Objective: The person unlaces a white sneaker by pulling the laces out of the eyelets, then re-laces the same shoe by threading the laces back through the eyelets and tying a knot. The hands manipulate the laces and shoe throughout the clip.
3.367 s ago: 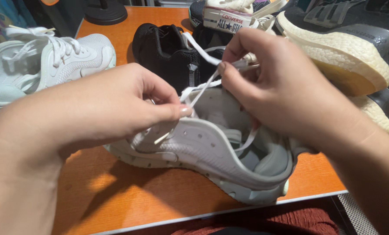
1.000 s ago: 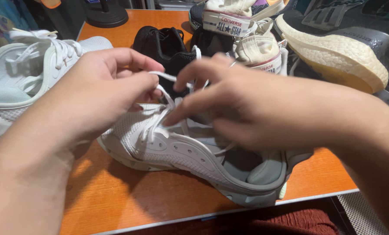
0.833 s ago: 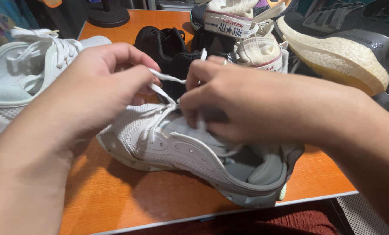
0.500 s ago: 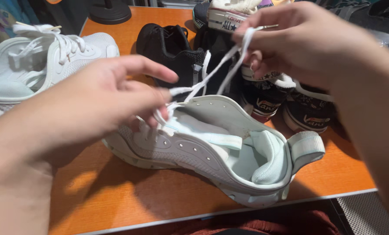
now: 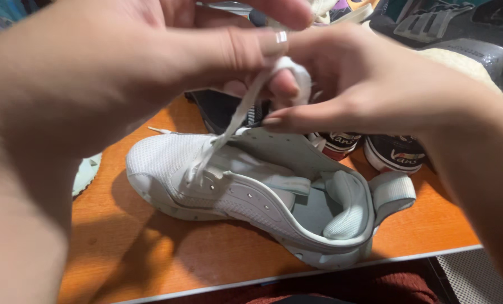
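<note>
A white mesh sneaker (image 5: 246, 197) lies on its side on the orange table (image 5: 127, 259), heel toward me, its opening facing right. Its white lace (image 5: 229, 126) runs up from the front eyelets to my two hands, which are raised close to the camera above the shoe. My left hand (image 5: 167, 50) fills the upper left and pinches the lace between thumb and fingers. My right hand (image 5: 364, 84) comes in from the right and grips a bunched end of the same lace, fingertips meeting those of the left hand.
Behind the sneaker stand a black shoe (image 5: 223, 110) and a pair of dark shoes with white rubber toes (image 5: 392, 155). A grey shoe with a cream sole (image 5: 465, 56) lies at the back right. The table's front edge (image 5: 296, 276) runs just below the sneaker.
Both hands have risen toward the camera, drawing the lace up and taut. The left hand, earlier pressing on the shoe's front, now grips the lace beside the right hand.
</note>
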